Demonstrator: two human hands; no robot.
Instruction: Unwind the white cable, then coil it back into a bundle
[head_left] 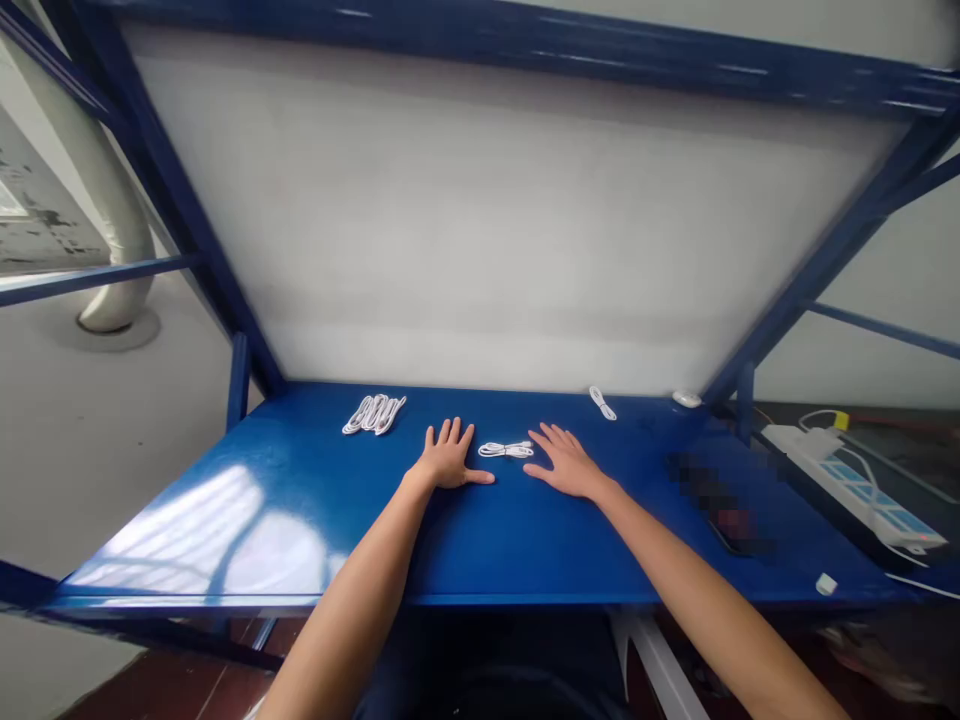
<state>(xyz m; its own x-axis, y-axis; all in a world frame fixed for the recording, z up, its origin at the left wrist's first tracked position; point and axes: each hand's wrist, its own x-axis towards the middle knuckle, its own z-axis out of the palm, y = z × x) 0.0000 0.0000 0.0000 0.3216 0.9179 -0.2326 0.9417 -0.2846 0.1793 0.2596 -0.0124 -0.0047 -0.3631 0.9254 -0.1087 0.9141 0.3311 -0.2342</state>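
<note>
A white cable point(505, 450), coiled and tied round its middle, lies on the blue tabletop point(525, 560) between my two hands. My left hand point(448, 460) rests flat on the table just left of the coil, fingers spread and thumb stretched out below it. To the right of the coil, my right hand point(564, 464) lies palm down with its fingers apart, the fingertips close to the cable's end. Neither hand holds anything. Several more coiled white cables point(374, 413) sit side by side at the back left. One single coiled cable point(602, 403) lies at the back right.
A small white object point(686, 399) sits in the back right corner. Farther right are a blurred-out dark item point(724, 510), a white adapter block point(826, 584) and a white power strip point(855, 488). A white back panel point(510, 220) in a blue frame point(217, 260) rises behind the table.
</note>
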